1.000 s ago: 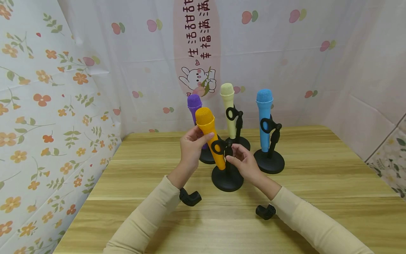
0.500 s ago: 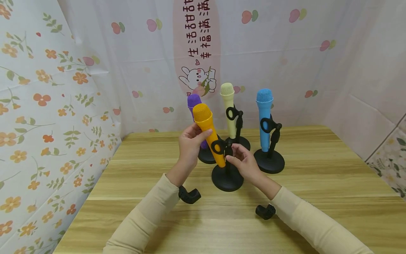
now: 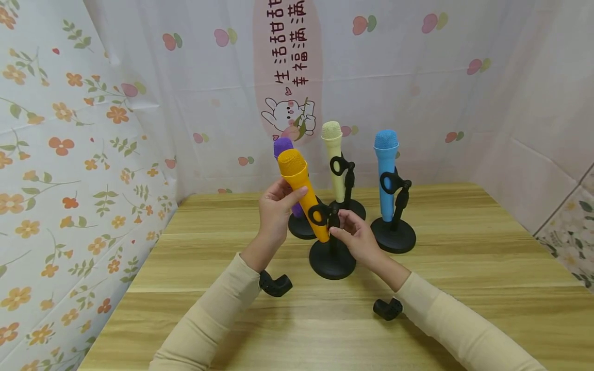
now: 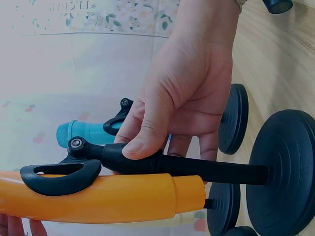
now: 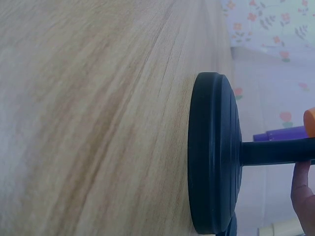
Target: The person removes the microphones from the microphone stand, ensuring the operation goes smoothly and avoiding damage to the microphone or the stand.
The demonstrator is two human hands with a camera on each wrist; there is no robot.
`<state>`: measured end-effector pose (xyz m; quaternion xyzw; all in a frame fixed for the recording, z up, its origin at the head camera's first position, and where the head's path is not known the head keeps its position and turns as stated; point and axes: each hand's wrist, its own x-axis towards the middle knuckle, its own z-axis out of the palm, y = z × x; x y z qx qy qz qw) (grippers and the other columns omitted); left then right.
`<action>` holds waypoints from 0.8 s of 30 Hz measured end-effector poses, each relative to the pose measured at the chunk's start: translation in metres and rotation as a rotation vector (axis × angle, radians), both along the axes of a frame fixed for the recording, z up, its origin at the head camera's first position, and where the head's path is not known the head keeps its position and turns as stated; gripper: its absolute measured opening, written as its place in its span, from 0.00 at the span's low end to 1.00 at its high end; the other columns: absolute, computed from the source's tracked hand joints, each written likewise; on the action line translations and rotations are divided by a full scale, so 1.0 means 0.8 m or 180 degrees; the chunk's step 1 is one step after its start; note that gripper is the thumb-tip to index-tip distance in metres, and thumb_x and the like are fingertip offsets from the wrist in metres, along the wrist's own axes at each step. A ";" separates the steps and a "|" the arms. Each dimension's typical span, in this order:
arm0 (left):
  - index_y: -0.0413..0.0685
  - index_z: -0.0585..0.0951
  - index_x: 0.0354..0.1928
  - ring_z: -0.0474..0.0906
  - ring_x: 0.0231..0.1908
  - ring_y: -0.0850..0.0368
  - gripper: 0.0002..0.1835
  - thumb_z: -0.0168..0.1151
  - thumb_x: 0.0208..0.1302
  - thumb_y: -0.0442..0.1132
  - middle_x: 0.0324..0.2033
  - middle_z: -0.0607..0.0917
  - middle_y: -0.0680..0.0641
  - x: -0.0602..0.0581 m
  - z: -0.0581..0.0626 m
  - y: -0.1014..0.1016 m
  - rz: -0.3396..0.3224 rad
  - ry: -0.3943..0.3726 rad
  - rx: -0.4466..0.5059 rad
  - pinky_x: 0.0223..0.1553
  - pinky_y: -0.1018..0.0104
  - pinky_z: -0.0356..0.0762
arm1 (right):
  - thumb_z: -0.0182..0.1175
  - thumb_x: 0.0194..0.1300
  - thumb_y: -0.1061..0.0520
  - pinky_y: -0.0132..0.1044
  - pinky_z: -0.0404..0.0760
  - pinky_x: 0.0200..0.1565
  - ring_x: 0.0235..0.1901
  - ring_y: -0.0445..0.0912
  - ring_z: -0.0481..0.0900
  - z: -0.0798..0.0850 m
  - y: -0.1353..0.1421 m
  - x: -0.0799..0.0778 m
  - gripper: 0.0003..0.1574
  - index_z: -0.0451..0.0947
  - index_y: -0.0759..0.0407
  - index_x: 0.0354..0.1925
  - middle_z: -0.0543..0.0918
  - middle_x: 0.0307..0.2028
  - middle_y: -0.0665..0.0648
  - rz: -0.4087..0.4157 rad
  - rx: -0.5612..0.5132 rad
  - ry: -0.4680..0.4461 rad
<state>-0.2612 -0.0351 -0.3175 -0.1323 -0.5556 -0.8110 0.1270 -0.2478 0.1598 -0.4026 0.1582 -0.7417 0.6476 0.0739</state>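
My left hand (image 3: 274, 214) holds an orange microphone (image 3: 304, 194) by its upper body, thumb in front. The microphone leans left, its lower part running through the ring clip (image 3: 317, 214) of a black desk stand (image 3: 332, 263). Around the stand's post, just below the clip, my right hand (image 3: 359, 241) pinches with thumb and fingers. In the left wrist view that same right hand (image 4: 184, 98) grips the post (image 4: 216, 170), and left fingertips (image 4: 15, 227) show beneath the microphone. The right wrist view has the round base (image 5: 214, 152) on the table and one fingertip (image 5: 301, 184) against the post.
Behind stand a purple microphone (image 3: 283, 146), partly hidden, a pale yellow one (image 3: 335, 170) and a blue one (image 3: 386, 170), each with a black stand. Black curved wrist pieces (image 3: 277, 285) sit by the sleeves. The wooden table (image 3: 325, 330) meets printed cloth (image 3: 209, 103) behind.
My left hand has moved slightly up and left with the orange microphone, whose head has risen and tilted further left. The right hand stays on the post; the stand has not moved.
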 end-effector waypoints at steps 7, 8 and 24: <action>0.35 0.82 0.49 0.78 0.38 0.54 0.16 0.70 0.58 0.31 0.37 0.83 0.47 0.000 0.001 -0.002 0.0019 0.0010 0.0020 0.47 0.62 0.79 | 0.62 0.66 0.65 0.27 0.76 0.44 0.40 0.49 0.72 -0.002 0.000 -0.001 0.20 0.70 0.70 0.54 0.73 0.39 0.60 0.0004 0.0021 0.0039; 0.34 0.82 0.49 0.78 0.38 0.54 0.16 0.70 0.58 0.31 0.36 0.83 0.47 0.000 0.001 -0.002 0.0015 0.0017 0.0028 0.47 0.62 0.79 | 0.62 0.66 0.65 0.27 0.76 0.44 0.40 0.49 0.71 -0.002 0.000 -0.001 0.20 0.70 0.69 0.54 0.73 0.39 0.59 -0.0003 0.0031 0.0049; 0.34 0.81 0.51 0.78 0.40 0.54 0.17 0.68 0.60 0.29 0.39 0.83 0.46 0.003 0.001 -0.002 -0.0025 -0.0033 0.0137 0.49 0.61 0.78 | 0.62 0.66 0.65 0.27 0.76 0.43 0.40 0.51 0.71 0.002 -0.001 0.001 0.21 0.70 0.70 0.54 0.73 0.38 0.61 0.0010 0.0016 0.0052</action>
